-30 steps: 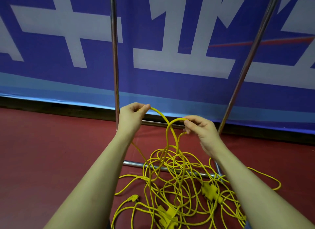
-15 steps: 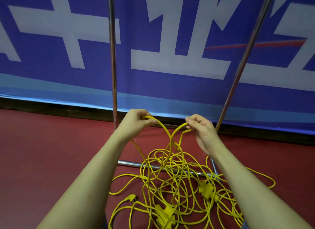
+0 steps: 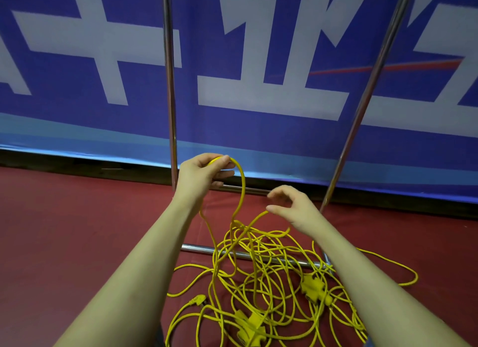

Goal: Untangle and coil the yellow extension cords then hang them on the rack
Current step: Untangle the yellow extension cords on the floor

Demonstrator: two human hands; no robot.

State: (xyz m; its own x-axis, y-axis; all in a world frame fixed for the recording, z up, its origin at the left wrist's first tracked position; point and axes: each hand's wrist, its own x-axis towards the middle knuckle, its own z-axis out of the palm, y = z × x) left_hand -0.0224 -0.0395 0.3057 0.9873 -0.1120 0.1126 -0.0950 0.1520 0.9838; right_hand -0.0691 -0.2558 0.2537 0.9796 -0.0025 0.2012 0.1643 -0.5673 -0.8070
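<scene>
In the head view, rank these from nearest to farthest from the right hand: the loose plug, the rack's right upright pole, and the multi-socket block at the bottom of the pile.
From the right hand:
1. Right upright pole, just beyond and to its right.
2. Loose plug, lower left on the floor.
3. Multi-socket block, at the bottom edge; close to the plug's rank.

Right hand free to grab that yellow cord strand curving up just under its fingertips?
Probably yes. The right hand holds nothing, fingers loosely curled, and the yellow cord strand rises to its fingertips with nothing between. The left hand grips another loop.
</scene>
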